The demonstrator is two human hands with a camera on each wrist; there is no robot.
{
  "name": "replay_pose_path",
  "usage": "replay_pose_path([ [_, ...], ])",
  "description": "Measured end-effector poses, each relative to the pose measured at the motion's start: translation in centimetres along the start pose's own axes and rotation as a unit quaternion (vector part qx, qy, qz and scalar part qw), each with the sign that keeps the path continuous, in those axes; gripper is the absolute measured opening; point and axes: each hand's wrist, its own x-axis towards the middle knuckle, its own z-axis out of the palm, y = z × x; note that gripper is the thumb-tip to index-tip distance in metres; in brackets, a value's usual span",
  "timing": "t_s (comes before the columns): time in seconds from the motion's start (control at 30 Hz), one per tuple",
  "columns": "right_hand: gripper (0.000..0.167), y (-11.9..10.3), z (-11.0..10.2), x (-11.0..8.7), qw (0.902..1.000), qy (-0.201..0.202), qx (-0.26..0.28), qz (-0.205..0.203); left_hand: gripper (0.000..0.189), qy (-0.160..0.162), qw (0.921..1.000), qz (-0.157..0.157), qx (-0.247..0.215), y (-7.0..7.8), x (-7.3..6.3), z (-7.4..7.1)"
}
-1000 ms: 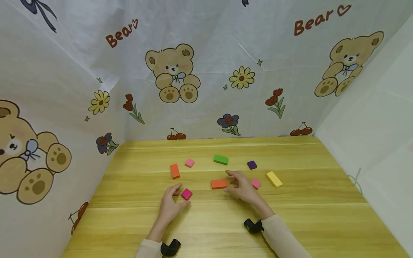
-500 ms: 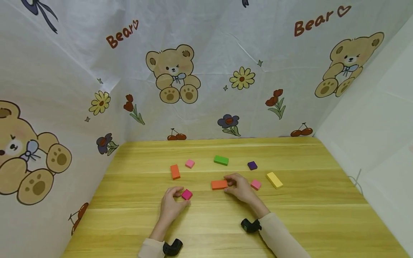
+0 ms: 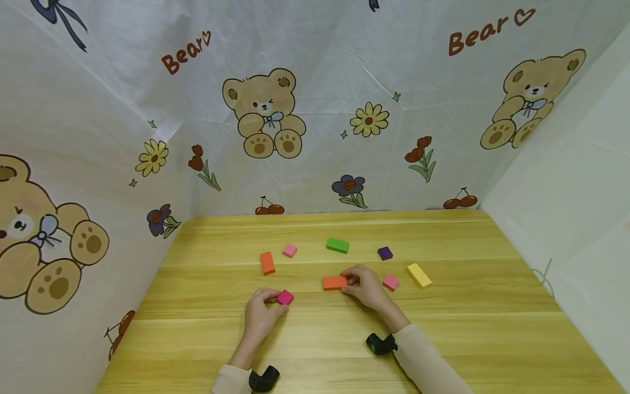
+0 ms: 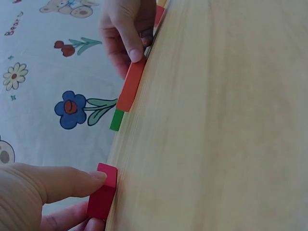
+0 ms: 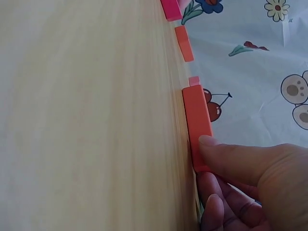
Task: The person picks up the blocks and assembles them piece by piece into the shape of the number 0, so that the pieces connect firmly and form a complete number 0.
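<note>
My left hand [image 3: 263, 314] pinches a small magenta block [image 3: 285, 297] between thumb and fingers, on the table left of centre. In the left wrist view the thumb lies against one side of that block [image 4: 103, 192]. To the right, my right hand [image 3: 366, 287] grips the right end of a flat orange rectangular block [image 3: 334, 283]. The right wrist view has the thumb pressed on this orange block [image 5: 197, 120], with the fingers behind it. Just right of that hand lies a pink block [image 3: 391, 282].
Farther back on the wooden table [image 3: 315, 339] lie another orange block [image 3: 267, 263], a pink block [image 3: 290, 250], a green block [image 3: 337, 245] and a purple block [image 3: 385, 253]. A yellow block [image 3: 419, 275] is at the right. A bear-print cloth [image 3: 315, 164] stands behind.
My right hand has come down and left, and its fingers have closed on the orange block's end. My left thumb and fingers have drawn together on the magenta block. Both blocks stay in place.
</note>
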Motion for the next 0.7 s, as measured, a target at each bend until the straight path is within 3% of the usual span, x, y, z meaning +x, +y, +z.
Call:
replay_pose_path([
  [0.47, 0.024, -0.4, -0.9, -1.0, 0.9994, -0.024, 0.022, -0.003, 0.026, 0.002, 0.9999, 0.013, 0.006, 0.4, -0.3, -0.1],
  [0.7, 0.025, -0.7, -1.5, -2.7, 0.9989, -0.034, 0.032, -0.005, 0.029, -0.012, 0.9989, 0.046, -0.002, 1.3, -1.2, -0.3],
])
